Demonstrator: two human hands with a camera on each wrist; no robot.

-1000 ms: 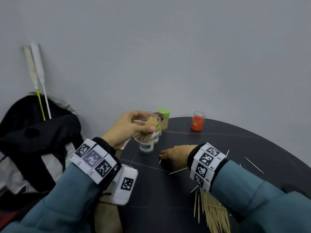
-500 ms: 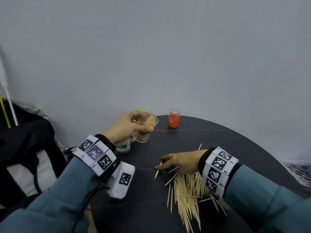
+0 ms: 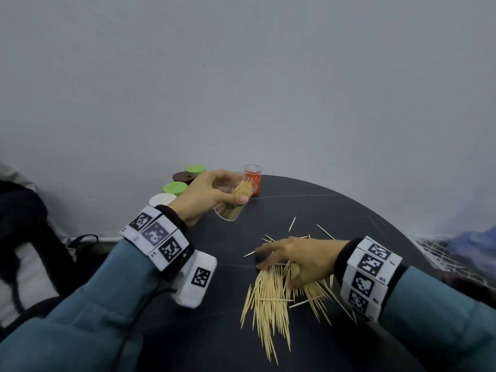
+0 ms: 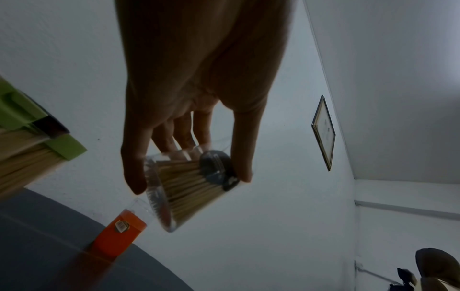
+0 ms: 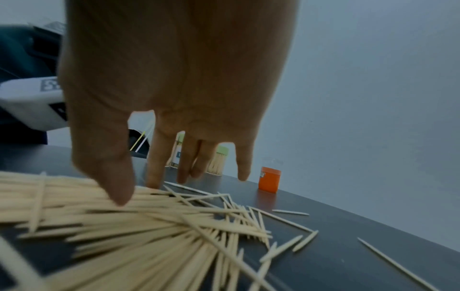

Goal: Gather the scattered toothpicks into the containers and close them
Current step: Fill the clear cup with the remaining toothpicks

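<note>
My left hand [image 3: 212,193] grips a clear plastic container [image 3: 233,208] part-filled with toothpicks, tilted above the dark round table's far left edge; the left wrist view shows its fingers and thumb curled round the container [image 4: 184,189]. A heap of loose toothpicks [image 3: 271,294] lies on the table [image 3: 335,210] in front of me. My right hand [image 3: 292,257] rests on the heap's far end with fingers spread and nearly straight; the fingertips [image 5: 119,195] touch the toothpicks [image 5: 149,226]. A few single toothpicks [image 3: 292,224] lie scattered beyond the hand.
An orange container [image 3: 252,178] stands at the table's far edge. Lidded containers with green [image 3: 175,187], brown [image 3: 183,177] and white [image 3: 162,200] tops stand left of my left hand. A black bag [image 3: 24,237] sits left of the table; a wire rack [image 3: 440,256] lies right.
The view has swung right and down, bringing the toothpick heap into sight. My right hand has slid back from a single toothpick onto the heap. The left hand still holds the container.
</note>
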